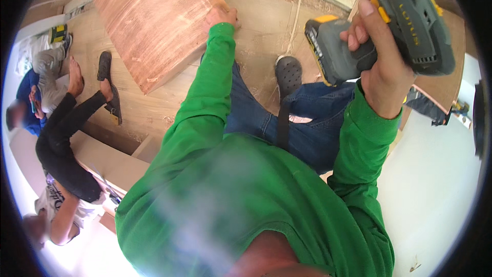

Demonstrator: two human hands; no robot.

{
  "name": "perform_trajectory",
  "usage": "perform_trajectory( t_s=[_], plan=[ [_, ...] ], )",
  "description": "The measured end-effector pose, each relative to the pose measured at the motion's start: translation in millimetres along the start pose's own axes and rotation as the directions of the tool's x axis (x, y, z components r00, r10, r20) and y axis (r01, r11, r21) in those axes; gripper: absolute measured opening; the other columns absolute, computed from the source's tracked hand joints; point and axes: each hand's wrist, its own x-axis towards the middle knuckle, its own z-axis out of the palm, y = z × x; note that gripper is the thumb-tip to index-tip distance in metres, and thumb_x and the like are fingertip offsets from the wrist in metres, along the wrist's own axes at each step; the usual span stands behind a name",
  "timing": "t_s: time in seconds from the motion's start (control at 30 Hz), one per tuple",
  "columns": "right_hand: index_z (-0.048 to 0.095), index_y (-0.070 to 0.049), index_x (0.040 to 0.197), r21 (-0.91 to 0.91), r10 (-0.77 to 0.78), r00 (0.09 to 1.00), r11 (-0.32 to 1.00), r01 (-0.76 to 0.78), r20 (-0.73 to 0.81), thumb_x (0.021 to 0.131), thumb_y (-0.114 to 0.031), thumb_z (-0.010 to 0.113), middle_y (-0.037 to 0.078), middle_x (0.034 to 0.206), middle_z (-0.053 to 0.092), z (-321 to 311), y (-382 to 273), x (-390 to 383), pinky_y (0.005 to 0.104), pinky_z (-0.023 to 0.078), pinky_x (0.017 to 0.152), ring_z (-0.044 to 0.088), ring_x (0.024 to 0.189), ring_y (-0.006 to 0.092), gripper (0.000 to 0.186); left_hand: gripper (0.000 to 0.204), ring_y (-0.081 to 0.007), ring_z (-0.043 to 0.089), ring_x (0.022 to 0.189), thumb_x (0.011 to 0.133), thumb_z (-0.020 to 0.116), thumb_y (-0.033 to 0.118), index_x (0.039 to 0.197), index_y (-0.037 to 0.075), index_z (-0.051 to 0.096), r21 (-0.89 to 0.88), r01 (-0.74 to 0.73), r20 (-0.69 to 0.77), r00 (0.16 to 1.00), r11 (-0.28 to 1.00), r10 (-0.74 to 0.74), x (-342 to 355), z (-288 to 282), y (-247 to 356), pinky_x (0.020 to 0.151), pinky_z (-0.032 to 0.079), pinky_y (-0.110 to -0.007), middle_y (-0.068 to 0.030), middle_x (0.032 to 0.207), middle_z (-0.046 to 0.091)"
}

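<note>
My left hand (221, 16), at the end of a green sleeve, grips the right edge of a reddish-brown wooden panel or box (148, 31) at the top left. Up at the right, my right hand (382, 46) is wrapped round the handle of a cordless drill (417, 25) in grey, black and yellow, with a finger by its trigger and its battery base hanging toward the middle. The drill's tip runs out of the picture at the top.
Two people (69, 149) (28, 95) sit along the left, legs stretched toward the wooden panel. Below me are my dark clog (288, 74) and the floor (256, 46). A wooden surface (435, 87) with tools stands at the right. A pale ledge (120, 169) runs at lower left.
</note>
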Motion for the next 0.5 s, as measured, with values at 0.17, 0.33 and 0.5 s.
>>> perform_trajectory(
  t_s=[0.17,0.33,0.5],
  plan=[
    [0.076,0.004,0.122,-0.002,0.003,0.998,1.0,-0.003,-0.065,0.098,-0.012,0.077,0.001,0.077,0.063,-2.3,15.8,-15.2,0.0282,0.053,0.068,0.058,0.064,0.0107,0.028,0.049,-0.0382,0.073,0.111,0.08,0.076,0.054,0.106,0.013,0.081,0.112,-0.023,-0.104,0.994,0.993,0.035,-7.4,2.0,2.5,0.099,0.056,-0.051,-0.0191,0.106,0.079],
    [0.075,0.003,0.12,-0.009,0.187,0.981,0.982,-0.187,-0.056,0.097,-0.011,0.079,0.004,0.087,0.069,-8.7,37.9,-21.9,0.0293,0.053,0.064,0.059,0.064,0.0112,0.027,0.05,-0.0358,0.073,0.11,0.08,0.08,0.054,0.105,0.011,0.079,0.062,-0.004,-0.058,0.998,0.998,0.007,-18.8,-12.1,18.4,0.097,0.055,-0.051,-0.0168,0.103,0.08],
    [0.074,0.003,0.121,-0.348,-0.073,0.995,0.933,0.091,0.064,0.098,-0.011,0.079,0.008,0.101,0.076,-16.1,53.6,-5.4,0.0301,0.055,0.064,0.06,0.064,0.0111,0.028,0.052,-0.0277,0.072,0.085,0.089,0.079,0.056,0.095,0.005,0.075,-0.26,-0.034,0.066,0.996,0.965,0.053,-14.8,-31.2,-4.0,0.077,0.057,-0.043,-0.012,0.091,0.076]
  ],
)
